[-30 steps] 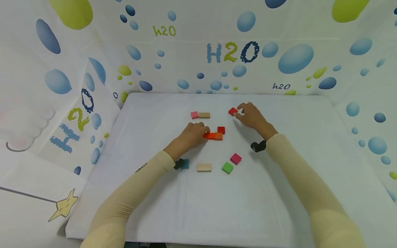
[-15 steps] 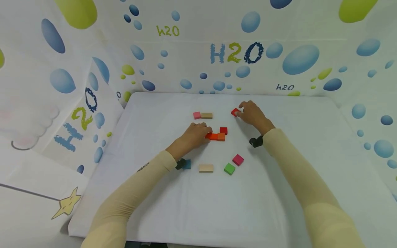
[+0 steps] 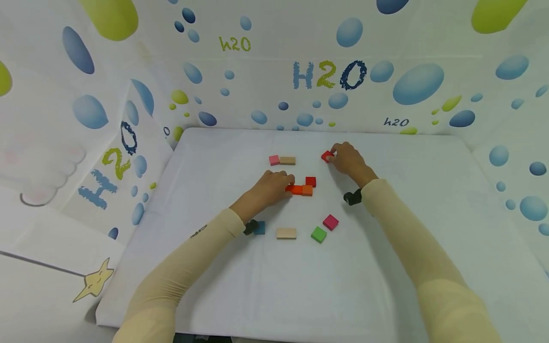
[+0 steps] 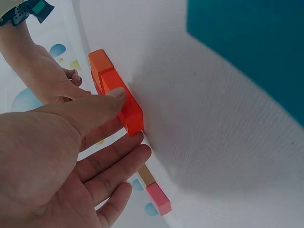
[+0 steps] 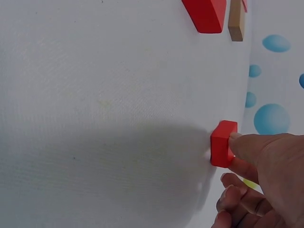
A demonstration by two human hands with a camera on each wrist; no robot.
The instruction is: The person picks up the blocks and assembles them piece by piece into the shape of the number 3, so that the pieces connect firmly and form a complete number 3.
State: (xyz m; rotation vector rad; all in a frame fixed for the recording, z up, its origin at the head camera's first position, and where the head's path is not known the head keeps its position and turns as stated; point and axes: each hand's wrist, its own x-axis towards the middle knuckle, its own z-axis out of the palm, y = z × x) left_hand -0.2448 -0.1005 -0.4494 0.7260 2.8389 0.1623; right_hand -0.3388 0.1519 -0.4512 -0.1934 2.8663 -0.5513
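Observation:
My left hand [image 3: 270,188] pinches a long red-orange block [image 4: 134,116] between thumb and index finger, the other fingers spread loosely. An orange block [image 3: 307,190] touches that block's right end, and a red block [image 3: 310,181] sits just behind them. Farther back on the right, my right hand [image 3: 348,159] holds a small red block [image 5: 221,147] by its sides with thumb and index finger. This block appears to rest on the cloth, its far side hidden by the fingers. Near the left wrist lies a teal block [image 3: 259,228], partly covered by the wrist camera.
A pink block [image 3: 274,160] and a tan block [image 3: 287,161] lie end to end at the back. Nearer me are a pale wooden block [image 3: 286,233], a green block [image 3: 319,234] and a crimson block [image 3: 330,222]. White cloth covers the table [image 3: 386,295]; a printed curtain [image 3: 257,71] stands behind.
My right hand's fingers have closed in on the small red block and now pinch it. The left hand stays at the red-orange block. The head view has shifted slightly.

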